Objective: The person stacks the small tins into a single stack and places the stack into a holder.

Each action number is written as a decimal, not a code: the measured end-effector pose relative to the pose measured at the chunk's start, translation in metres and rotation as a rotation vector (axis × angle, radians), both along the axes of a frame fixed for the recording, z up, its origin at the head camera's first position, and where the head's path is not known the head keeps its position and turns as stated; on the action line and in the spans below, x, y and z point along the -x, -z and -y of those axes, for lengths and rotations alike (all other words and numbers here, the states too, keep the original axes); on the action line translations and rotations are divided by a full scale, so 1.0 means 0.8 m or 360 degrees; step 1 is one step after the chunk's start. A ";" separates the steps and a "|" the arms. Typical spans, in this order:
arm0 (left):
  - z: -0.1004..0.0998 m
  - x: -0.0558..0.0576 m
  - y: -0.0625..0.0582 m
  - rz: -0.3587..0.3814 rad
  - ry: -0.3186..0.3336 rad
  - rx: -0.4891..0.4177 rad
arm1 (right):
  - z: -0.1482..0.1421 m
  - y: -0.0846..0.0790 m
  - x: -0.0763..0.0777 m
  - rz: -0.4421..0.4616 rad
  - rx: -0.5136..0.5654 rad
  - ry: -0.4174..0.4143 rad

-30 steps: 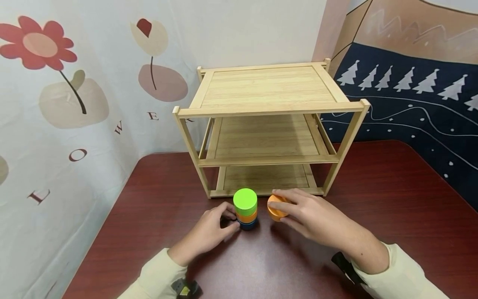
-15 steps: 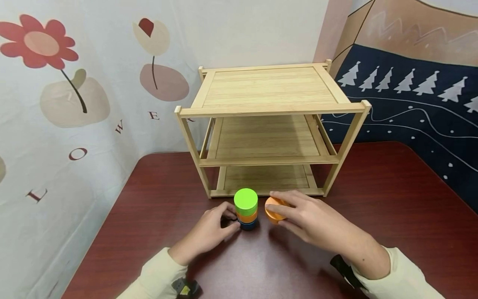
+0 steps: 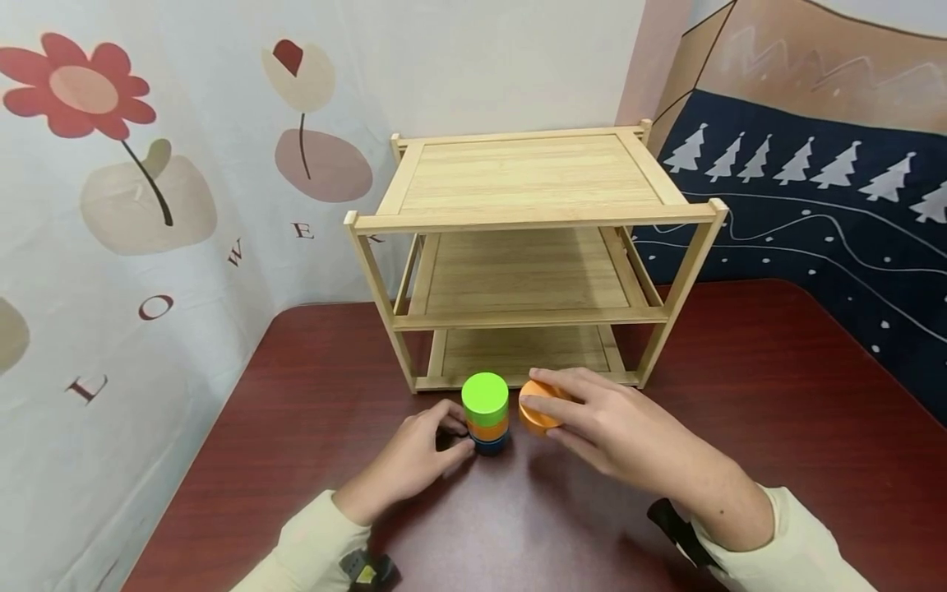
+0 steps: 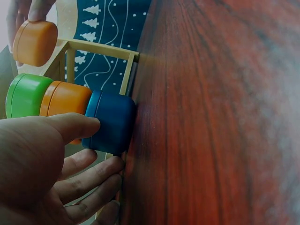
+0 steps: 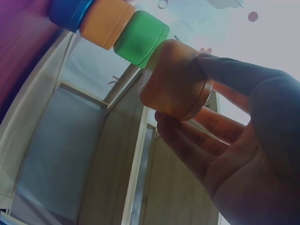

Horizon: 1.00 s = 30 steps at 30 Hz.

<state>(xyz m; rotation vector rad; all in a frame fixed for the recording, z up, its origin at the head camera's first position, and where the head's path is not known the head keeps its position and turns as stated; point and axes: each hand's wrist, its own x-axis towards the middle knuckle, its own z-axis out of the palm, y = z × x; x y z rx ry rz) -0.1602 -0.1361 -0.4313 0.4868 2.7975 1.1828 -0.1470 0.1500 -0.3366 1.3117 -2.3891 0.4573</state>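
In the upper middle of the right wrist view, an orange container is pinched between the thumb and fingers of the right hand, which is closed only as far as the container's width; in the head view the pair sits just below and right of centre, raised off the table, near the stack but with a narrow gap between. That stack stands in the lower middle of the head view: a green container on top, a second orange container under it and a dark blue container at the bottom, resting on the table. To the left of it, the left hand is half open, its fingers loosely bent and apart; the left wrist view shows its thumb tip against the blue container, while whether the other fingers touch cannot be told. Across the centre of the head view, just behind the containers, stands a three-level wooden rack. The upper left is filled by a pale backdrop with printed flowers and letters, the upper right by a dark blue backdrop with white trees, and pale sleeves enter from the bottom
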 end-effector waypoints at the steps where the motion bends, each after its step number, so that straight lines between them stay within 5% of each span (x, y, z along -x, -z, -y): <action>1: 0.000 0.000 0.000 0.0001 -0.0001 0.0000 | 0.000 0.000 0.000 -0.0002 0.0003 -0.0002; 30: 0.001 0.001 0.002 -0.0019 0.0018 0.0003 | 0.014 -0.016 0.001 0.0019 0.0039 -0.0008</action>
